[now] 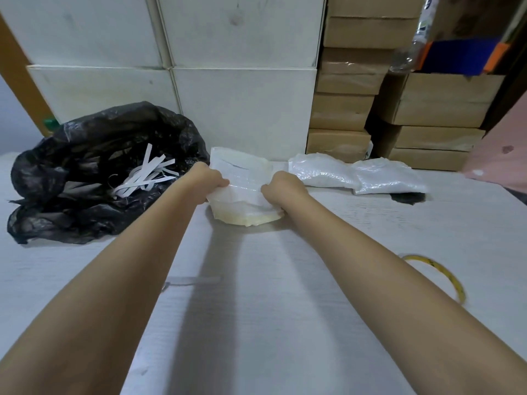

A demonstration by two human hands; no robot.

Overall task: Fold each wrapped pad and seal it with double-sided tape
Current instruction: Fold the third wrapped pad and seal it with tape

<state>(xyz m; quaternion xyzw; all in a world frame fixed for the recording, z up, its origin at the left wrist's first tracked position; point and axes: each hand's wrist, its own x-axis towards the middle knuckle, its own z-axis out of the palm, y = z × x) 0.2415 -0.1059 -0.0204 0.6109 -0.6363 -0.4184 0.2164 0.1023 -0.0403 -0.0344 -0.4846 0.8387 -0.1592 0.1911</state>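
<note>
A wrapped pad (242, 178) in clear plastic sits on top of a stack of pads (248, 216) at the far middle of the white table (256, 309). My left hand (209, 179) grips the top pad's left edge. My right hand (281, 188) grips its right edge, fingers curled under the wrap. A yellow roll of double-sided tape (439, 273) lies flat on the table near my right forearm. A short strip of tape (194, 280) lies on the table between my forearms.
A black rubbish bag (85, 178) holding white paper strips (148, 175) sits at the left. More wrapped pads (356, 173) lie to the right of the stack. White boxes (228, 81) and brown cartons (427, 109) are piled against the back.
</note>
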